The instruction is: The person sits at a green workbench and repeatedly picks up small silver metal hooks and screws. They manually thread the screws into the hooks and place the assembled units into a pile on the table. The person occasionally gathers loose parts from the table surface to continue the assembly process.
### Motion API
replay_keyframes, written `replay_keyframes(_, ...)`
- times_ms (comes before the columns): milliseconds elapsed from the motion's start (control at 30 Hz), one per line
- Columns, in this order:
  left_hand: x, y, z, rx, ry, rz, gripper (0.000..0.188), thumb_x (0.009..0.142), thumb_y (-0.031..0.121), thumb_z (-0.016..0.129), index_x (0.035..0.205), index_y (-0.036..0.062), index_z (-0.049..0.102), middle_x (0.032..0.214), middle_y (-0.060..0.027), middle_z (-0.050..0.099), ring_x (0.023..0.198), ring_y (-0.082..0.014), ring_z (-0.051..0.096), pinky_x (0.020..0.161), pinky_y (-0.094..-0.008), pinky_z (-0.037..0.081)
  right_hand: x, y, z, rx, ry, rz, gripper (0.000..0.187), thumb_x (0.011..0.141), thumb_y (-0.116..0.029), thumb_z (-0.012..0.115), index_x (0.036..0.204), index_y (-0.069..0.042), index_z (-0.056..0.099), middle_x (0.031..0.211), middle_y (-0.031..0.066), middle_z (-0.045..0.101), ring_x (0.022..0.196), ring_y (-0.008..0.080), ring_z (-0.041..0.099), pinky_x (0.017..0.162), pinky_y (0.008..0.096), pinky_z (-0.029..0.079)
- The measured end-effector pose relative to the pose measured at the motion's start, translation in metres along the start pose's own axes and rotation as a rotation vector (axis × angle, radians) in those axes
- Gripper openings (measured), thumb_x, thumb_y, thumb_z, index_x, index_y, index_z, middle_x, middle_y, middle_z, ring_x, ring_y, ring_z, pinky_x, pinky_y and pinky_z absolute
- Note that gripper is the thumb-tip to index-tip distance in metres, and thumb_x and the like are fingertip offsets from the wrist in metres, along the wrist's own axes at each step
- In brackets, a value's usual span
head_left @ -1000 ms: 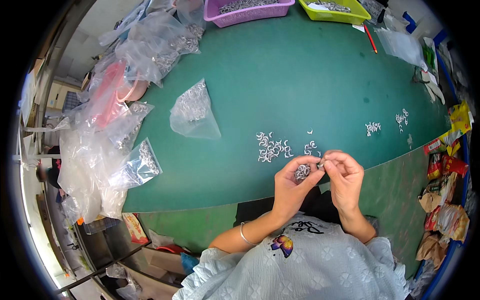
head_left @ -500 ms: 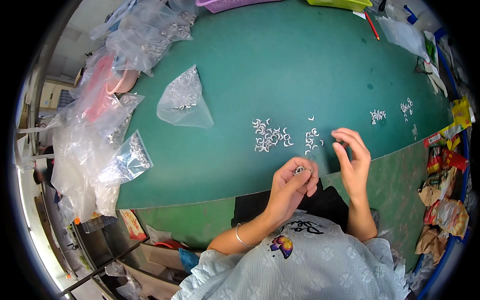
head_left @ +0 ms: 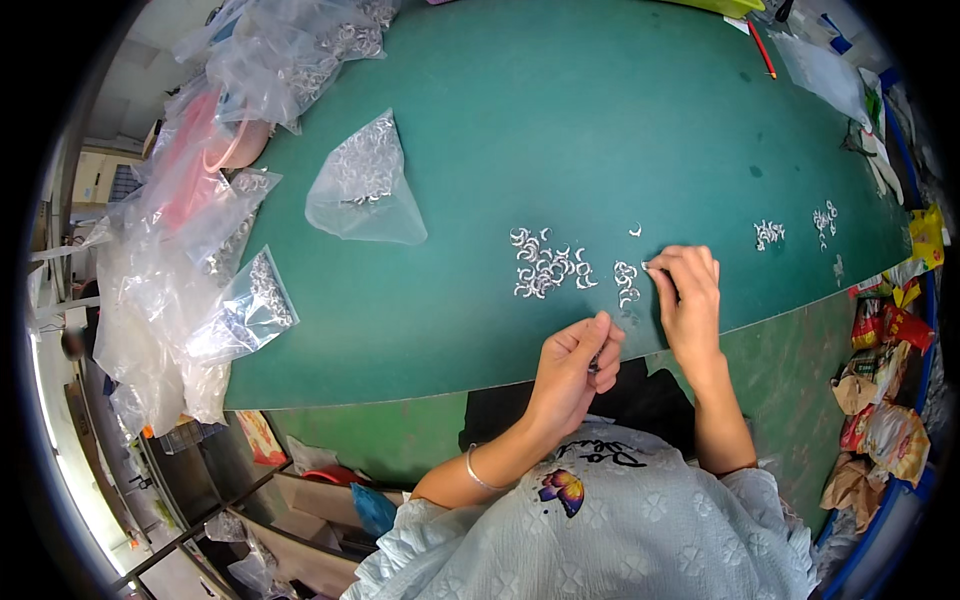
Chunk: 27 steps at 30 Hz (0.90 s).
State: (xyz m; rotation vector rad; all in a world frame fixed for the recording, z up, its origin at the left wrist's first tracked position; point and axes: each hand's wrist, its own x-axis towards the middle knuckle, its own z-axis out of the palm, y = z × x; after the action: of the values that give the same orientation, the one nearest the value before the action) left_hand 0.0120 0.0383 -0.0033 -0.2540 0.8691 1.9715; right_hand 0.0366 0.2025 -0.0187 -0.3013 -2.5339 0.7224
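Here, lower centre of the frame, my left hand (head_left: 570, 368) is curled closed around metal pieces (head_left: 595, 363), barely peeking out; right of centre, my right hand (head_left: 690, 300) is down at the green table (head_left: 480, 150), fingers bent in, and whether the tips pinch anything I cannot tell; just beside them, a small group of silvery crescents (head_left: 626, 284); left of that, a larger group (head_left: 545, 270); upper left, a clear bag of pieces (head_left: 368, 185); top right, a red pencil (head_left: 762, 50)

Left hand (head_left: 575, 365) curled around metal pieces (head_left: 595, 363) — mostly hidden; right hand (head_left: 690, 300), fingertips lowered, beside silver crescents (head_left: 626, 283) on green tabletop (head_left: 480, 130).
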Motion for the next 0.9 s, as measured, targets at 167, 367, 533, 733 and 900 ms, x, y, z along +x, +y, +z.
replay_keyframes(167,0.003,0.0,0.002,0.036,0.031,0.005,0.024,0.093,0.022,0.045,0.098,0.0001,0.055,0.062,0.0006,0.041,0.051,-0.0067,0.036,0.044,-0.019,0.029,0.002,0.0,-0.001,0.031,0.059,0.02,0.012,0.07,0.0,0.064,0.079,-0.003,0.057,0.082,0.0082,0.055,0.079,0.026,0.05,0.071,0.0334,0.036)
replay_keyframes(367,0.003,-0.001,0.006,0.074,0.059,0.005,0.024,0.092,0.018,0.046,0.103,-0.001,0.054,0.063,0.0006,0.042,0.051,-0.0054,0.035,0.044,-0.0184,0.029,0.0,0.002,0.0,-0.085,0.026,-0.043,0.016,0.069,-0.003,0.066,0.082,-0.003,0.058,0.085,0.0072,0.055,0.082,0.0252,0.05,0.072,0.0344,0.035)
replay_keyframes(533,0.003,-0.001,0.0,0.003,0.003,-0.024,0.023,0.092,0.018,0.046,0.103,-0.0014,0.055,0.062,0.0012,0.04,0.051,-0.0047,0.034,0.044,-0.0183,0.028,0.005,0.001,-0.004,-0.054,0.068,-0.017,0.017,0.068,-0.006,0.068,0.082,-0.004,0.057,0.084,0.0062,0.054,0.085,0.0243,0.049,0.072,0.0349,0.035)
replay_keyframes(733,0.004,-0.003,0.0,0.0,0.021,-0.02,0.021,0.092,0.015,0.046,0.102,-0.0019,0.055,0.062,0.0015,0.039,0.051,-0.0047,0.033,0.045,-0.0178,0.027,0.002,-0.001,-0.003,-0.167,0.047,0.001,0.013,0.07,-0.006,0.066,0.078,-0.005,0.056,0.083,0.0057,0.054,0.083,0.0242,0.049,0.07,0.035,0.034)
replay_keyframes(900,0.005,-0.003,0.002,0.014,0.027,-0.017,0.021,0.091,0.014,0.046,0.102,-0.0014,0.055,0.062,0.0019,0.039,0.052,-0.0047,0.032,0.045,-0.0178,0.026,0.003,0.004,-0.005,-0.134,0.066,0.031,0.012,0.072,-0.005,0.064,0.081,-0.005,0.057,0.085,0.0057,0.055,0.082,0.0241,0.049,0.07,0.0343,0.034)
